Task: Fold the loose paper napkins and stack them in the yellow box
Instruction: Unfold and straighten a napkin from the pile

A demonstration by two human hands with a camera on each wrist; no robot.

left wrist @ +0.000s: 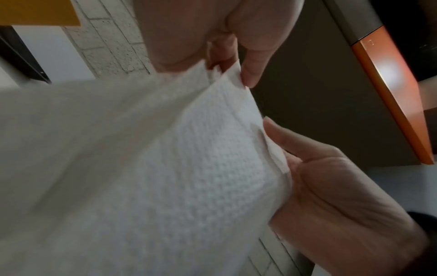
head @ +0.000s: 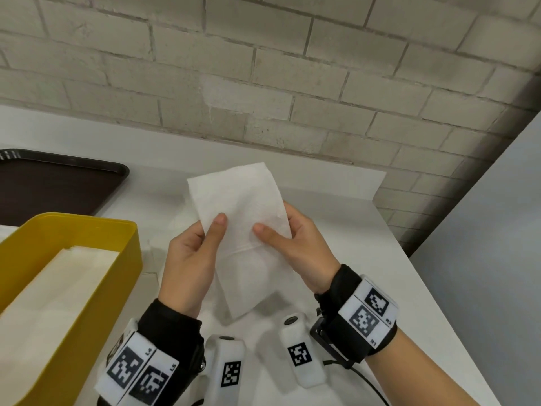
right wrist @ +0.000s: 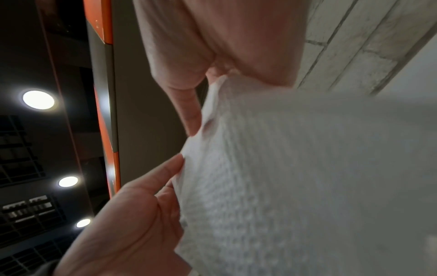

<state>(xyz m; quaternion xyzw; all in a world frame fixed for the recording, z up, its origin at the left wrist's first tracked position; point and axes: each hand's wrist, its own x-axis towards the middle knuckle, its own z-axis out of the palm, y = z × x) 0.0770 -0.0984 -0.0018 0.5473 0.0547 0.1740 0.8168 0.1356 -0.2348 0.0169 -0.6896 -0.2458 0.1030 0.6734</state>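
Observation:
A white paper napkin (head: 238, 206) is held up above the white table, its top tilted away. My left hand (head: 196, 253) pinches its left edge, thumb on the front. My right hand (head: 295, 244) pinches the right edge, thumb on the front and fingers behind. The napkin (left wrist: 189, 168) fills the left wrist view, with the right hand (left wrist: 331, 196) showing beyond it. In the right wrist view the napkin (right wrist: 295, 177) fills the right side, with the left hand (right wrist: 132, 224) below. The yellow box (head: 96, 285) stands at the lower left with folded napkins (head: 58, 291) stacked inside.
A dark brown tray (head: 52, 186) lies at the back left of the white table (head: 366, 230). A pale brick wall (head: 263, 68) rises behind it. The table's right edge runs diagonally, with grey floor (head: 483, 259) past it.

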